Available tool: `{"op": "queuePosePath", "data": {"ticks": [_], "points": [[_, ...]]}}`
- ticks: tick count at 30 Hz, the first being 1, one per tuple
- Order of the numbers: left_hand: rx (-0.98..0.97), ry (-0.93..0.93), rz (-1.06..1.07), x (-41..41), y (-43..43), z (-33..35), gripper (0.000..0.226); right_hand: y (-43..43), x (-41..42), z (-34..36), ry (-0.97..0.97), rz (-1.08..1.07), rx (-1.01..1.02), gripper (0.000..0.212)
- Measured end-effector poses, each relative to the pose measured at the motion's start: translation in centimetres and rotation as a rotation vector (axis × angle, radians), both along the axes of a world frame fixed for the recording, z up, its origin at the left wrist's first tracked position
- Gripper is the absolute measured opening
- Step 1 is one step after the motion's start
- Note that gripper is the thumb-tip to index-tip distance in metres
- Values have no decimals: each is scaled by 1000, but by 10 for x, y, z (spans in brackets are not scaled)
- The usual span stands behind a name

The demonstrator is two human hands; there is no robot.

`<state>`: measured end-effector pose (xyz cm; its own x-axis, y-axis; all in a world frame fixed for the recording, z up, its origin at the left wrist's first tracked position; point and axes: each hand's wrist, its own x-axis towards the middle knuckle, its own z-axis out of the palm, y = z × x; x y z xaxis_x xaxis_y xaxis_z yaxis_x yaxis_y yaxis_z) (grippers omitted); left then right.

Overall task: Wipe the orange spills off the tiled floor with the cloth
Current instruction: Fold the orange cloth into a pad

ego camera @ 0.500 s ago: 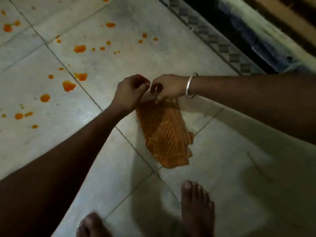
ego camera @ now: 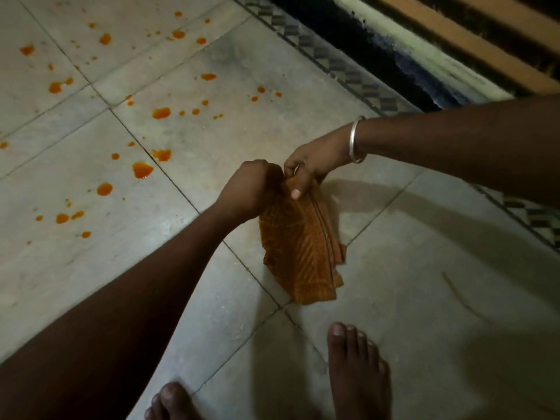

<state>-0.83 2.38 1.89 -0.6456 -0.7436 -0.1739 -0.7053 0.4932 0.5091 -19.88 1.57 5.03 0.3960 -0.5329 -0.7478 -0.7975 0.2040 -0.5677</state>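
Observation:
An orange patterned cloth, folded in layers, hangs above the pale tiled floor. My left hand and my right hand both pinch its top edge, close together, with the right thumb pressed on the fabric. Orange spills lie scattered over the tiles to the left and far side of my hands, in drops and small puddles. The cloth is apart from the spills.
My two bare feet stand on the tiles at the bottom. A patterned tile border runs diagonally at the upper right, beside a dark strip and a wooden frame. A silver bangle sits on my right wrist.
The view has tilted so hands and cloth sit lower in frame. My right thumb now presses onto the cloth's top; both hands still hold it.

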Motion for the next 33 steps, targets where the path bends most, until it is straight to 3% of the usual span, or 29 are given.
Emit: {"op": "queuePosePath", "data": {"ticks": [6, 13, 16, 18, 20, 23, 27, 30, 33], "points": [[-26, 305, 93, 21, -24, 60, 17, -11, -14, 56, -226, -149, -41, 47], [-139, 474, 84, 47, -64, 164, 12, -31, -9, 146, -488, -357, -422, 24], [-147, 577, 95, 56, -72, 191, 22, -38, 0, 160, -674, -409, -419, 24], [-29, 685, 151, 64, -77, 190, 53, -39, 6, 167, -776, -411, -419, 22], [241, 759, 175, 74, -79, 178, 76, -40, 11, 173, -838, -421, -441, 21], [563, 746, 136, 83, -70, 144, 61, -42, 15, 176, -856, -492, -465, 19], [762, 879, 243, 71, -45, 128, 43, -45, 15, 164, -751, -734, -425, 36], [824, 941, 370, 59, -42, 132, 31, -42, 14, 150, -717, -918, -316, 39], [807, 965, 477, 54, -40, 134, 28, -30, 14, 131, -704, -965, -134, 48]]}}
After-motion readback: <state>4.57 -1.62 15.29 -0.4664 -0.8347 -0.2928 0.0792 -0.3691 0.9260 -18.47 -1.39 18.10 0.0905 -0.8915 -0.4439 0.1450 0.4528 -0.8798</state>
